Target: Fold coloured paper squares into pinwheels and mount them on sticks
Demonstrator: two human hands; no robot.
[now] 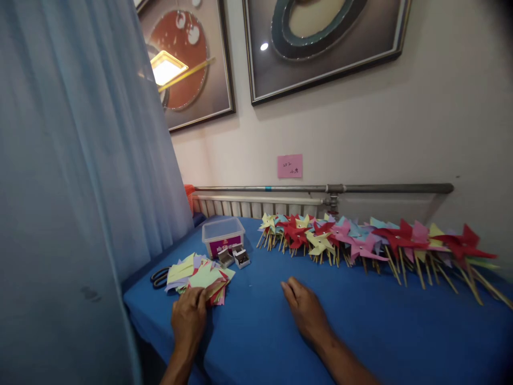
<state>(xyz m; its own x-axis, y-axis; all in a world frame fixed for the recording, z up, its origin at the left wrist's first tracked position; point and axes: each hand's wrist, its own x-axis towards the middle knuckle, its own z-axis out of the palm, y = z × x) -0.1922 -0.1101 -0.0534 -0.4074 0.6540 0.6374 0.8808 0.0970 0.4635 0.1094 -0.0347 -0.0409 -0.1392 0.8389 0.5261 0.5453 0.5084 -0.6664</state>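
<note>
My left hand (188,318) is at the near edge of a loose pile of coloured paper pieces (194,270), its fingers closed on a pale green piece of paper (205,276). The pile mixes yellow, lilac, pink and red pieces. Over the blue cloth, to the right of the pile, my right hand (304,310) is curled closed, and nothing shows in its fingers. Beyond the paper stand two small open boxes (241,257) with small dark items inside. Black-handled scissors (160,278) lie partly under the pile's left side.
A clear plastic tub (223,235) with a purple label stands behind the small boxes. Several paper pinwheels (320,241) on sticks lie in a long row along the back right. A blue curtain (80,187) hangs at left; a pipe (380,188) runs along the wall.
</note>
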